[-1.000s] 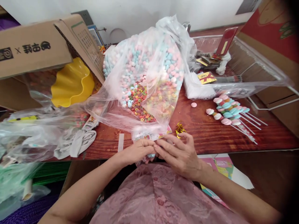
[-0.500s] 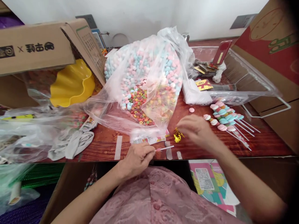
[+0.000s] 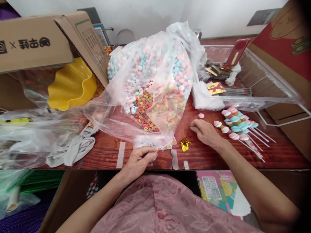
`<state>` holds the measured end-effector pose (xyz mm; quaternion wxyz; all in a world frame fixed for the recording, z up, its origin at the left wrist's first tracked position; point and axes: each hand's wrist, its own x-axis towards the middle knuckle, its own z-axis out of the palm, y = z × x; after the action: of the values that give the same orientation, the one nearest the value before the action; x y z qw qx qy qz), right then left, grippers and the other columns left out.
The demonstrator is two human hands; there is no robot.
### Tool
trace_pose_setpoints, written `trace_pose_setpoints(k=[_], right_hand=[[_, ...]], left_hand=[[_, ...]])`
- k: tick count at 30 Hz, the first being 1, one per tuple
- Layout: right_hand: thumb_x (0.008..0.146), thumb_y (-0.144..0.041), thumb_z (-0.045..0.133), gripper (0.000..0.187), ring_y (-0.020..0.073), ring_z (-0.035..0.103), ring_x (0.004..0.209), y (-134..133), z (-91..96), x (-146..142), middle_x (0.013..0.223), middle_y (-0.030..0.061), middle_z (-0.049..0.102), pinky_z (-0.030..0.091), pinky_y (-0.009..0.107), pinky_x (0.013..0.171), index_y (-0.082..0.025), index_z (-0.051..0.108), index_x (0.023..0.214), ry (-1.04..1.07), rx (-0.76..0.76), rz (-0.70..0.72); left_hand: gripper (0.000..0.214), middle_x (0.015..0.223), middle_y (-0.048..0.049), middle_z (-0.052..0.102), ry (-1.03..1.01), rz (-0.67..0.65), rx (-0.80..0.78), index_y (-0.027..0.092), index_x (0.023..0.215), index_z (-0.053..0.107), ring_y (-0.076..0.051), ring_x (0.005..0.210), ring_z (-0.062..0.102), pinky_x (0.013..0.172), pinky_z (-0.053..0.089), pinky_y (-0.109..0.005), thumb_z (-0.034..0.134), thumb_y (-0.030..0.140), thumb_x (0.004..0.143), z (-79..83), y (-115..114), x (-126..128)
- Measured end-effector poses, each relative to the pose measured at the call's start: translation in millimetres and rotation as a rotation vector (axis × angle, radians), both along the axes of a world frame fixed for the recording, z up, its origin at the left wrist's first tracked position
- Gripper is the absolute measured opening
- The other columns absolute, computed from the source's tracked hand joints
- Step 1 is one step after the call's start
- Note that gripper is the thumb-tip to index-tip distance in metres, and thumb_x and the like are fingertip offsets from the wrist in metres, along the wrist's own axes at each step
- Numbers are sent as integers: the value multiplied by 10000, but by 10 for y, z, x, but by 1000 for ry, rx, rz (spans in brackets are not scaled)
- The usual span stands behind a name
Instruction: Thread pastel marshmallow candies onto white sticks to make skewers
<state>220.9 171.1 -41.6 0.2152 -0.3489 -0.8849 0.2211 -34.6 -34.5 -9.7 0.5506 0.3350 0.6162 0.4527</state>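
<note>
My left hand (image 3: 139,161) is closed at the table's front edge, pinching a thin stick (image 3: 158,150). Only a small coloured bit shows at the fingertips; the rest of the stick is hidden. My right hand (image 3: 206,132) hovers over or rests on the table with curled fingers; whatever they may pinch cannot be made out. Just left of it lies a bunch of gold foil ties (image 3: 185,144). Beyond it sits a single pink marshmallow (image 3: 201,115). To its right is a pile of marshmallow skewers (image 3: 236,124) on white sticks.
A big clear bag (image 3: 155,64) of pastel marshmallows and ring candies fills the table's middle. Behind right stands a clear plastic tray (image 3: 264,95) with white sticks and wrappers. At left are a cardboard box (image 3: 31,42), a yellow wavy bowl (image 3: 73,85) and grey cloth (image 3: 73,150).
My right hand has moved up and away from the gold ties, its fingers curling in. My left hand has turned the stick, so its white end no longer points out to the right.
</note>
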Motion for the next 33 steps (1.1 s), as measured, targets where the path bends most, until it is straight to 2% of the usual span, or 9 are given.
trace_pose_setpoints(k=[4, 7, 9, 14, 21, 26, 28, 30, 33], right_hand=[[938, -283, 500, 127, 155, 523, 644, -286, 86, -11, 717, -3, 567, 418, 292, 614, -222, 522, 829, 205, -48, -166], [892, -321, 564, 122, 167, 574, 707, -415, 138, -40, 780, 13, 631, 446, 299, 651, -221, 600, 832, 332, -44, -302], [846, -336, 601, 145, 176, 581, 712, -405, 160, -34, 788, 30, 650, 437, 309, 653, -210, 645, 790, 268, -14, -349], [842, -416, 600, 246, 184, 605, 727, -287, 139, -100, 847, 39, 700, 396, 310, 659, -217, 707, 744, -213, -68, -340], [805, -194, 546, 156, 204, 573, 764, -118, 11, -301, 774, 71, 653, 377, 314, 703, -197, 566, 650, -259, -35, -215], [871, -222, 505, 145, 164, 527, 628, -213, 112, -133, 687, 21, 594, 400, 293, 624, -208, 511, 727, -144, -54, -132], [916, -254, 501, 122, 150, 542, 615, -405, 224, -103, 702, 5, 602, 422, 272, 591, -207, 550, 814, 12, -58, -153], [924, -254, 560, 73, 149, 609, 695, -678, 360, -165, 798, 7, 660, 473, 257, 628, -213, 621, 930, 304, -54, -172], [911, -149, 607, 183, 145, 665, 791, -1115, 503, -418, 895, 3, 709, 523, 258, 713, -260, 691, 1029, 480, -37, -30]], left_hand=[[225, 680, -4, 655, 52, -13, 64, 161, 831, 788, -91, 581, 485, 553, 408, -208, 713, 352, 742, 15, 107, 43], [213, 690, -6, 678, 88, -32, 142, 165, 840, 790, -98, 591, 503, 573, 421, -218, 687, 336, 765, 26, 130, 51], [210, 709, -9, 692, 130, -32, 195, 166, 856, 791, -99, 590, 510, 576, 422, -221, 672, 324, 785, 40, 107, 24], [188, 781, -27, 724, 245, -13, 303, 166, 863, 789, -108, 635, 547, 603, 428, -226, 648, 282, 824, 62, 9, -59], [187, 757, -22, 690, 268, -65, 328, 174, 855, 785, -131, 706, 573, 671, 447, -244, 632, 282, 850, 13, -20, -16], [201, 714, -13, 661, 173, -31, 230, 160, 842, 781, -119, 667, 540, 636, 428, -236, 652, 313, 822, -61, -20, -5], [217, 650, 4, 616, 134, -38, 183, 153, 846, 781, -97, 593, 484, 569, 385, -221, 654, 325, 809, -85, 0, 28], [232, 596, 21, 565, 88, -64, 148, 148, 847, 781, -81, 534, 429, 516, 339, -211, 648, 333, 804, -98, 44, 84], [241, 582, 23, 559, 11, -81, 141, 150, 844, 786, -79, 513, 425, 500, 344, -210, 647, 338, 790, -94, 148, 184]])
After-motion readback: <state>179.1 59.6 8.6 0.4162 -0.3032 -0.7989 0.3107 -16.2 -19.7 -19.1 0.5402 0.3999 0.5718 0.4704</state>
